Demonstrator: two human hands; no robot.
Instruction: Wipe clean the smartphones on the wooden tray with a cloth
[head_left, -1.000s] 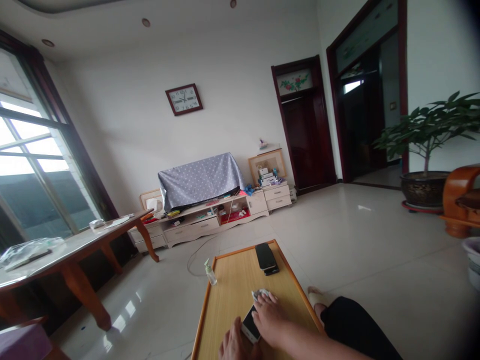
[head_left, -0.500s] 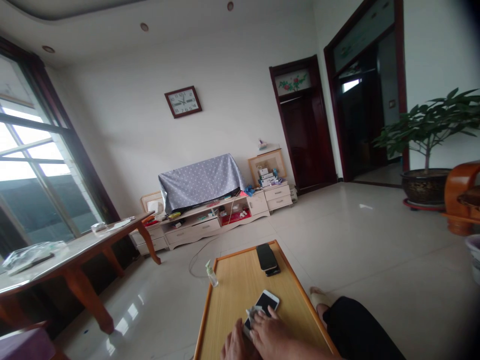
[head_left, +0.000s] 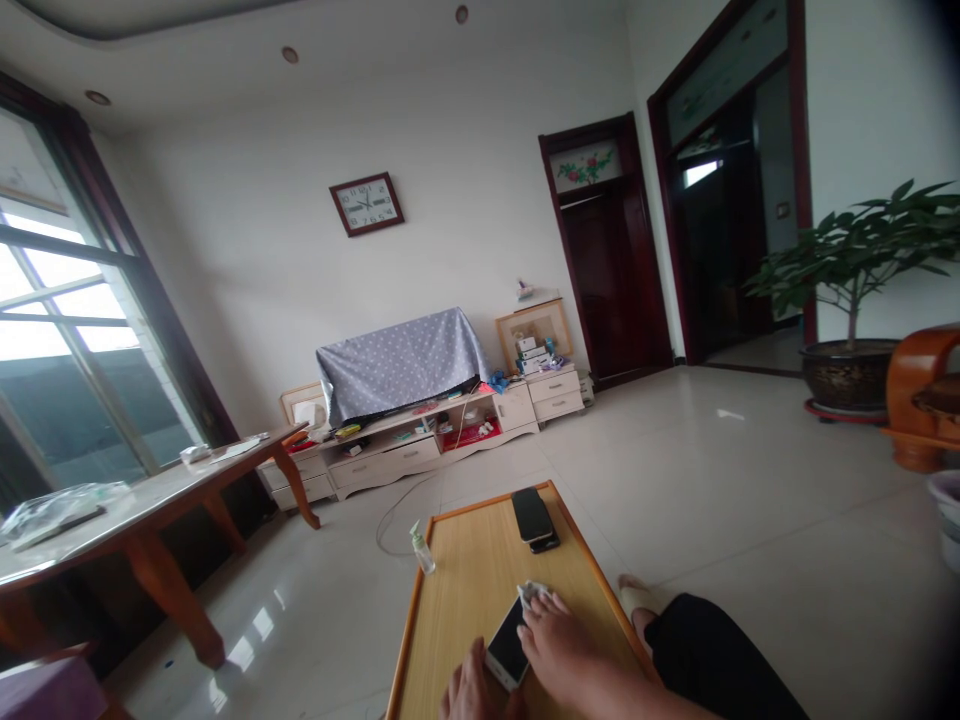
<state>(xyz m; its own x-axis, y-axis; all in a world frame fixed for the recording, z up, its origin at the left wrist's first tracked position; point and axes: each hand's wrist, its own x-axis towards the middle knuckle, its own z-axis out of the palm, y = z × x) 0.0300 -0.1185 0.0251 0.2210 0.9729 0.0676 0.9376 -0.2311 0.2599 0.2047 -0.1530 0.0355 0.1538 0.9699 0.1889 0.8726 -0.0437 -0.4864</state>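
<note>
A white smartphone (head_left: 509, 648) with a dark screen lies at a slant on the wooden table. My left hand (head_left: 469, 688) is at its near left edge, fingers bent along the side and thumb by the near end, steadying it. My right hand (head_left: 559, 640) presses a crumpled pale cloth or tissue (head_left: 532, 592) against the far end of the phone. Its fingers lie over the cloth and hide that end. Two stacked dark phones (head_left: 533, 517) rest near the table's far right corner. A clear pump bottle (head_left: 423, 549) with a pale green top stands by the left edge.
The small table (head_left: 472, 560) has a raised orange-brown rim. My dark-trousered leg (head_left: 709, 650) is at its right. A longer table (head_left: 165, 520) with plastic wrapping is on the left. Beyond stand a low white cabinet (head_left: 397, 460) and a potted plant (head_left: 851, 370).
My right hand has slid the cloth from the middle of the phone up to its far right end, uncovering the near part of the screen. My left hand stays at the near edge.
</note>
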